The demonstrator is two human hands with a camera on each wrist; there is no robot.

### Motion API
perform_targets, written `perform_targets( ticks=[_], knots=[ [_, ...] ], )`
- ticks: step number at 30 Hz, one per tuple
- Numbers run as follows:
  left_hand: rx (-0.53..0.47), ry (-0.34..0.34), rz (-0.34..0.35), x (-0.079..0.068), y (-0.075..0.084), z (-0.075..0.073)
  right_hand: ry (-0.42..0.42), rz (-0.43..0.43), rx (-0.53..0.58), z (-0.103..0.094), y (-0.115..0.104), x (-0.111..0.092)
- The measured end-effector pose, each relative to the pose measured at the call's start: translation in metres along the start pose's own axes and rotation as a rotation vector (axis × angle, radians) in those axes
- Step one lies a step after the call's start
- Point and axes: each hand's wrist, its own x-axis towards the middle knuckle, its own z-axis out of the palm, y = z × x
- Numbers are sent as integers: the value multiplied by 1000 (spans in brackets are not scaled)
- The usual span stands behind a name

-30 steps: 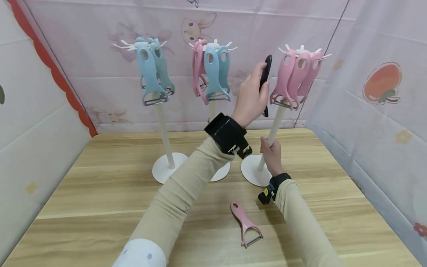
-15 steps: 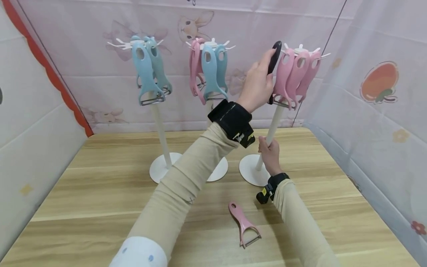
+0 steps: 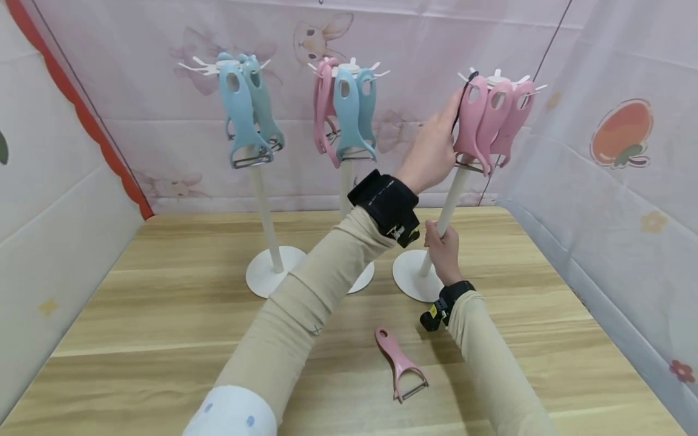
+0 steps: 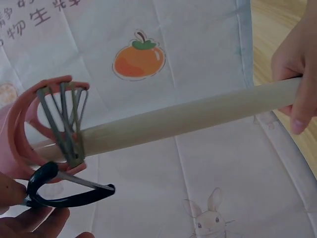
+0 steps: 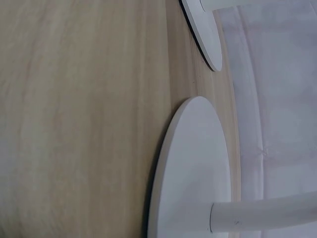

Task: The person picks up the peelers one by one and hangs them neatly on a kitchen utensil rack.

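My left hand (image 3: 431, 154) pinches a black peeler (image 4: 74, 201) at the top of the right-hand white stand (image 3: 451, 197). In the head view only a thin dark edge of that peeler shows, beside the pink peelers (image 3: 495, 124) hanging on the stand's hooks. Whether its handle hole is on a hook cannot be told. Lower down, my right hand (image 3: 444, 253) grips the stand's pole just above the round white base (image 5: 193, 163). On the table, nearer to me, lies a loose pink peeler (image 3: 400, 363).
Two more white stands rise to the left. Blue peelers (image 3: 240, 115) hang on the far left one, and the middle one carries blue peelers (image 3: 349, 115) and pink ones (image 3: 324, 109). Printed cloth walls (image 3: 616, 242) enclose the wooden table (image 3: 180, 339) at the back and sides.
The left hand has moved right with the black peeler, from beside the right stand up against its pink peelers. The right hand stays on the pole.
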Motion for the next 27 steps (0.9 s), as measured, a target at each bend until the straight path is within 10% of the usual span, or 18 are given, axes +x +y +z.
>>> perform_targets(
  ticks=[7, 17, 22, 27],
  knots=[
    [-81, 33, 69, -40, -15, 22, -6, -9, 8, -1, -1, -1],
    [-215, -13, -35, -111, -35, 52, -8, 30, -24, -1, -4, -2],
    [18, -186, -92, -147, -47, 63, -3, 38, -32, 0, -5, -2],
    [285, -504, -136, -180, -55, 77, 0, 44, -44, -1, -5, -3]
  ],
)
